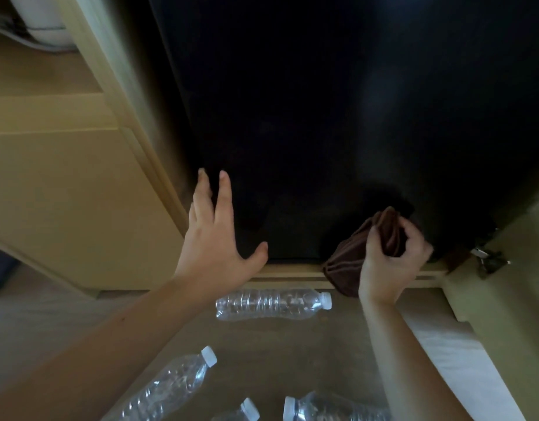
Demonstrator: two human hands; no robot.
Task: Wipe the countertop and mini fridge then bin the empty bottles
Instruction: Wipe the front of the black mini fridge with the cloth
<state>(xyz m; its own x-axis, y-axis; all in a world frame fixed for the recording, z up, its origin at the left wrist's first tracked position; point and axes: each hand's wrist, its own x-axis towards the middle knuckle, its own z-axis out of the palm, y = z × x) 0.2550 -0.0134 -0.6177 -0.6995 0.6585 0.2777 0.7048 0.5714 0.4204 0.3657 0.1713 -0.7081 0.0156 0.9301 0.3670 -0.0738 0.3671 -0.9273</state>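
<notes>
The black mini fridge [322,117] fills the upper middle of the view, its door facing me. My left hand [215,238] is open, fingers spread, flat against the door's lower left corner. My right hand [392,256] is shut on a bunched brown cloth [353,256] at the door's lower right edge. Several empty clear plastic bottles with white caps lie on the floor below: one [271,303] just under the fridge, one [171,387] at lower left, and two [332,408] at the bottom edge, partly cut off.
Beige cabinet panels [64,192] flank the fridge on the left. A metal hinge [486,261] sits on the cabinet frame at right. A white cloth-like surface [462,360] runs along the lower right. A white object [43,22] is at top left.
</notes>
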